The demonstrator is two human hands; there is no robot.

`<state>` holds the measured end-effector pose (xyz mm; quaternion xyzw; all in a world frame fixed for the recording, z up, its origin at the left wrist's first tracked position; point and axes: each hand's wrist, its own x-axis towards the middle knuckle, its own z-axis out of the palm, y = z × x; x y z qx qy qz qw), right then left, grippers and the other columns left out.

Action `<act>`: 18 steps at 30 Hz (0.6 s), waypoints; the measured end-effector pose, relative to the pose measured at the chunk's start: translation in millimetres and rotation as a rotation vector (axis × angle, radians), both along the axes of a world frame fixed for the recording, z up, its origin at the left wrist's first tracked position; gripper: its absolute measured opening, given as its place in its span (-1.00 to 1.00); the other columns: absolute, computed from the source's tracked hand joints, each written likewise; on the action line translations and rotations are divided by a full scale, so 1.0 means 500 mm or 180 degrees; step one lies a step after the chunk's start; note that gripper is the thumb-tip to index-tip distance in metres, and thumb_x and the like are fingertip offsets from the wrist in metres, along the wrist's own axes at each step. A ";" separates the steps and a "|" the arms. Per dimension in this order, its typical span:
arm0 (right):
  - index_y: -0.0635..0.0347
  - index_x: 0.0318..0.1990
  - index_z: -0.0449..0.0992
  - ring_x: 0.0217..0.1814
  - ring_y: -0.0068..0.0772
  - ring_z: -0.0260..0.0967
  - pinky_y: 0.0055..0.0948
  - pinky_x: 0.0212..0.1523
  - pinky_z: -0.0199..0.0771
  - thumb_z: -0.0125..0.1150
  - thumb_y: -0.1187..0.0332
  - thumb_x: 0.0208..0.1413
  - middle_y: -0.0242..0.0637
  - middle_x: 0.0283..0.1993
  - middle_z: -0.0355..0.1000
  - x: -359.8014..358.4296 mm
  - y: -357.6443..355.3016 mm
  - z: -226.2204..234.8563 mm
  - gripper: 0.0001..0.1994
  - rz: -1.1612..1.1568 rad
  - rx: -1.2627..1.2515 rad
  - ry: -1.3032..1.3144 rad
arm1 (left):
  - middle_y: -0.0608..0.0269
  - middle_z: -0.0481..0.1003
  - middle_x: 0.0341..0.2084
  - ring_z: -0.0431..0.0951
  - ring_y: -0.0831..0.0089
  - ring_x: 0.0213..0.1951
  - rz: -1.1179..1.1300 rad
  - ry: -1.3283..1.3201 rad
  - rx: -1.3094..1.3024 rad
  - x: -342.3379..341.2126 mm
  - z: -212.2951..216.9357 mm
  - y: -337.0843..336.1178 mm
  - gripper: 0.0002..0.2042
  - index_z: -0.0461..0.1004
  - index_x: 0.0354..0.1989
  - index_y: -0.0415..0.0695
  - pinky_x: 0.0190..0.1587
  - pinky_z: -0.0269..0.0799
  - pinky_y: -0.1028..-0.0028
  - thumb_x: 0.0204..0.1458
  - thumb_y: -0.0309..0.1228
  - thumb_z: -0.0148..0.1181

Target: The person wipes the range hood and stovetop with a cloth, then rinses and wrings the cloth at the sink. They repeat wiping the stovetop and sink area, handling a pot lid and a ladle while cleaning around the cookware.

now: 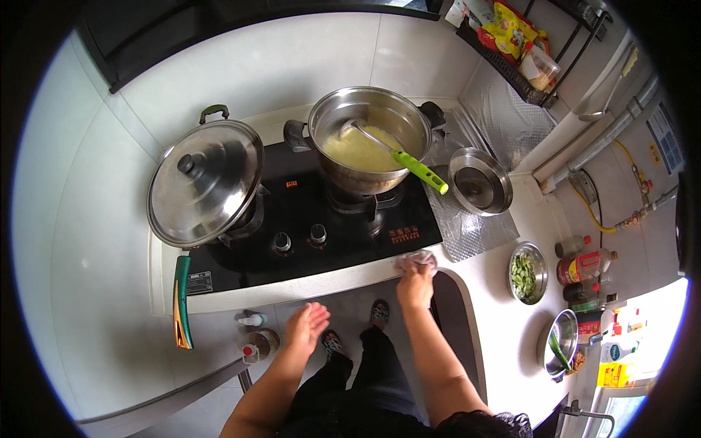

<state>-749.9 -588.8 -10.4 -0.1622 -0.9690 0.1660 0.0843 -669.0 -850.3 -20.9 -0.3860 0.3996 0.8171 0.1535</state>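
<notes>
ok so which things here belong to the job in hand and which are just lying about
Likely in use: cloth in the right hand, counter edge beside it.

Seemingly just about: domed lid, pot, green-handled ladle, metal basin, bowl of cut greens, bottles.

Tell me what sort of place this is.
Probably a home kitchen: a black stove bears a steel pot and a lidded pan, and a bowl of chopped green vegetable sits on the counter.

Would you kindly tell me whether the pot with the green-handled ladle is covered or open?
Open: the steel pot is uncovered, with the ladle and pale yellow contents showing inside.
</notes>
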 end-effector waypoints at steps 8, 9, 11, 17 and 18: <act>-0.08 -0.04 0.46 -0.14 -0.03 0.43 -0.17 -0.32 0.55 0.21 0.33 -0.12 -0.15 -0.13 0.32 0.044 -0.177 0.007 -0.62 0.1184 0.0179 -0.0445 | -0.12 0.35 0.06 0.31 0.06 0.13 0.0585 -0.0683 0.2088 -0.070 -0.161 0.114 -0.53 0.26 0.06 -0.34 0.22 0.15 0.12 0.23 -0.16 -0.29; -0.07 -0.04 0.45 -0.15 -0.02 0.43 -0.17 -0.31 0.55 0.21 0.32 -0.13 -0.14 -0.13 0.32 0.049 -0.186 0.006 -0.61 0.1284 0.0201 -0.0342 | -0.06 0.39 0.02 0.37 0.08 0.06 0.0634 -0.0696 0.2063 -0.082 -0.194 0.119 -0.57 0.28 0.05 -0.32 0.17 0.23 0.16 0.22 -0.20 -0.26; -0.05 -0.05 0.45 -0.14 -0.01 0.42 -0.17 -0.31 0.55 0.20 0.32 -0.13 -0.13 -0.11 0.32 0.062 -0.202 0.012 -0.62 0.1433 0.0236 -0.0646 | 0.00 0.43 -0.02 0.41 0.09 0.01 0.0694 -0.0305 0.2009 -0.089 -0.248 0.118 -0.60 0.34 0.00 -0.29 0.10 0.32 0.18 0.20 -0.23 -0.24; -0.13 -0.02 0.49 -0.09 -0.01 0.42 -0.19 -0.19 0.54 0.25 0.36 -0.09 -0.14 -0.06 0.36 0.071 -0.143 0.060 -0.61 0.1538 -0.0610 0.0255 | -0.03 0.44 -0.03 0.44 0.02 -0.02 0.0652 -0.0533 0.1884 -0.095 -0.154 0.098 -0.62 0.38 -0.03 -0.33 0.13 0.35 0.10 0.18 -0.28 -0.20; -0.10 0.01 0.47 -0.07 -0.04 0.40 -0.18 -0.15 0.51 0.17 0.38 -0.02 -0.18 0.02 0.34 0.065 -0.122 0.090 -0.63 0.1372 -0.0532 0.0125 | -0.16 0.40 0.01 0.38 -0.07 0.08 0.0548 -0.0368 0.2121 -0.089 -0.164 0.080 -0.57 0.33 0.02 -0.43 0.18 0.29 0.06 0.19 -0.27 -0.21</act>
